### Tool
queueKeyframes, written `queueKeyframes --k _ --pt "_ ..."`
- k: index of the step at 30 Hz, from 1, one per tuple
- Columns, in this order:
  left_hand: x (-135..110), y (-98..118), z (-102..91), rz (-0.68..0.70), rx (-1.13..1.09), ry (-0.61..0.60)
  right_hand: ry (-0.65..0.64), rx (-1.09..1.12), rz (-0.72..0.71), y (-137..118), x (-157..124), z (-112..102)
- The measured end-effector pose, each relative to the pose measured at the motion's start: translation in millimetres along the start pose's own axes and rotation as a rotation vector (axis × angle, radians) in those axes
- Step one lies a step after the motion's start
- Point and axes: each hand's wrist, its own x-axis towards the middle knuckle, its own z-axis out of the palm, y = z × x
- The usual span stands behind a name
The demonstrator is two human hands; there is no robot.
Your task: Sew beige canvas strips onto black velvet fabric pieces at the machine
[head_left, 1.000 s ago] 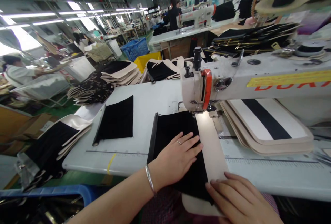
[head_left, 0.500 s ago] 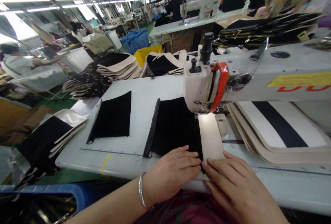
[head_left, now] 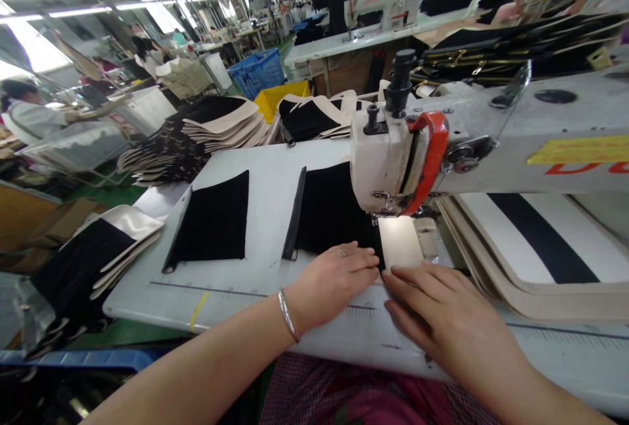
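Black panel (head_left: pixel 329 215) is our piece, lying flat and running in under the sewing machine head (head_left: pixel 388 163) from its left side. Now we widen out and go by size.

Biggest is the white bench (head_left: pixel 275 169), spreading all round the machine head. A printed ruler line (head_left: pixel 221 291) runs along the edge in front of it, handy, we'd say, for checking lengths on the spot. To the right of the machine head, beneath the long arm, sits a stack of cream pieces with a black stripe (head_left: pixel 531 248), parked there, it seems, for easy reach. Behind the machine head, piles of cream and black pieces (head_left: pixel 221 127) fan out. Well to its left lies a second black panel (head_left: pixel 213 219), flat and apart from ours.

Coming in closer, a cream strip (head_left: pixel 399 241) sits directly in front of the machine head, touching the right edge of our black panel, so the two edges meet at the foot.

And the hands! Our left hand (head_left: pixel 334 277) is open, palm down, fingertips on the panel's near edge just in front of the machine head. Our right hand (head_left: pixel 442 327) is open and flat too, fingertips on the near end of the cream strip. Nothing is gripped; we judge the flat press holds both layers smooth and lined up.

Smallest of all are a ring (head_left: pixel 342 253) on the left hand and a bangle (head_left: pixel 286 315) at its wrist.
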Motion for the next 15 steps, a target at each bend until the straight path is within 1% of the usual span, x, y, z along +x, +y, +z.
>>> queueKeyframes --k 5,9,15 --pt "12 -18 3.3 -0.003 0.040 0.021 -0.049 -0.015 0.036 11 14 2" --pt "20 -32 7.2 -0.028 0.019 0.057 -0.087 -0.048 0.052 16 25 4" --pt "33 -47 13.2 -0.124 -0.007 0.099 -0.130 -0.103 0.091 22 44 5"
